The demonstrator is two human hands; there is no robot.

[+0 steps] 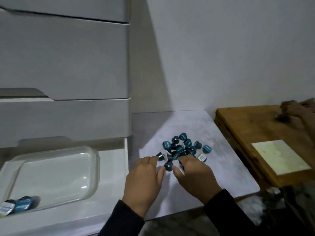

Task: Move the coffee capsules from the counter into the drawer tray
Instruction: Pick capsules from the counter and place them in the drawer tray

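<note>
Several teal coffee capsules (185,148) lie heaped on the pale marbled counter (213,167). My left hand (144,179) rests flat at the heap's near left edge, its fingertips touching one capsule (160,156). My right hand (194,176) curls over the heap's near side and hides what is under its fingers. One capsule (168,166) lies between my two thumbs. At the left, a clear plastic tray (92,169) sits in the open drawer (112,198), with two or three capsules (18,204) in its near left corner.
Closed grey drawers (64,62) are stacked above the open one. A wooden table (252,132) with a pale sheet (279,157) adjoins the counter on the right. Another person's hand (293,109) rests on its far end. A white wall stands behind.
</note>
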